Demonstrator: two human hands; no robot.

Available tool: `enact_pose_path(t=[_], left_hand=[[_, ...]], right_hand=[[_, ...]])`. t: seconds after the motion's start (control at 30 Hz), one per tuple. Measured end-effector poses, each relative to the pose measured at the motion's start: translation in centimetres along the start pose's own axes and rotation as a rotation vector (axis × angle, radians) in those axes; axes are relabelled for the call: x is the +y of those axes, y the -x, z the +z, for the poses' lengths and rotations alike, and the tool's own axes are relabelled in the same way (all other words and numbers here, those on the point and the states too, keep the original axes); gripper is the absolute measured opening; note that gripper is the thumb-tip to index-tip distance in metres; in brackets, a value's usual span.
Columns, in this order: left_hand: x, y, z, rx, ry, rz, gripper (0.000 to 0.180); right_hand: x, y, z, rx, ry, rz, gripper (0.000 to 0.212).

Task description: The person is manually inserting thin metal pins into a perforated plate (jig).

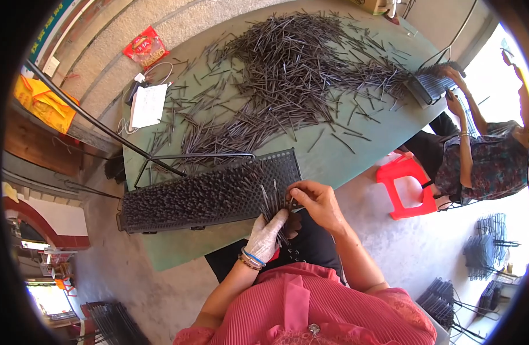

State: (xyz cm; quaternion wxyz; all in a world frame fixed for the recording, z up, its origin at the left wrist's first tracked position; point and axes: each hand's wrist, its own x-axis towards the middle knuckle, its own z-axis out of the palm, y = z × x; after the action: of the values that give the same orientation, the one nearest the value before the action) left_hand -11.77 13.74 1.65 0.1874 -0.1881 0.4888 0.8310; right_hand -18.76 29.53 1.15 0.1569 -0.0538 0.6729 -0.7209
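Observation:
My left hand [263, 238], in a pale glove with bracelets at the wrist, is closed round a bundle of thin dark sticks [270, 201] that fan upward. Close beside it, my bare right hand [317, 202] pinches thumb and forefinger together; a thin dark stick seems to show at the fingertips, partly hidden. Both hands are at the near right part of a long black perforated rack [284, 167]. Dark upright sticks [190, 195] fill its holes densely from the left end to past the middle, while holes show bare at the right end.
A big heap of loose dark sticks [293, 63] covers the green table [328, 172]. A metal rod handle [103, 126] rises from the rack. At far right another person's hands [457, 89] work at a similar rack [431, 83], beside a red stool [402, 184]. More racks [440, 302] stand lower right.

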Motion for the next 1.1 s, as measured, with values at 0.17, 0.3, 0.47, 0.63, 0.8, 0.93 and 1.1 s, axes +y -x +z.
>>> enact_pose_path(t=[0.17, 0.3, 0.47, 0.63, 0.8, 0.93, 1.1], left_hand=[[1.3, 0.3, 0.6, 0.059, 0.019, -0.027, 0.028], [2.7, -0.3, 0.1, -0.019, -0.077, 0.022, 0.027], [2.9, -0.7, -0.3, -0.016, -0.046, -0.005, 0.028], [2.8, -0.6, -1.2, -0.007, 0.013, -0.067, 0.025], [2.8, -0.3, -1.0, -0.028, -0.006, -0.138, 0.025], [3.2, 0.0, -1.2, 0.009, -0.009, -0.144, 0.026], [3.1, 0.0, -1.4, 0.004, 0.0, -0.137, 0.026]], right_hand=[[-2.3, -1.5, -0.5, -0.054, 0.055, 0.05, 0.023], [-2.7, -2.2, -0.4, -0.16, 0.139, -0.029, 0.022], [-2.7, -2.9, -0.3, -0.185, 0.094, 0.056, 0.022], [-4.2, -5.8, -1.7, 0.011, -0.013, -0.193, 0.021], [-3.6, -9.9, -1.6, 0.064, 0.19, -0.408, 0.019], [-3.5, -10.5, -0.9, 0.039, 0.377, -0.471, 0.014], [-3.2, -10.1, -0.5, 0.06, 0.371, -0.488, 0.013]])
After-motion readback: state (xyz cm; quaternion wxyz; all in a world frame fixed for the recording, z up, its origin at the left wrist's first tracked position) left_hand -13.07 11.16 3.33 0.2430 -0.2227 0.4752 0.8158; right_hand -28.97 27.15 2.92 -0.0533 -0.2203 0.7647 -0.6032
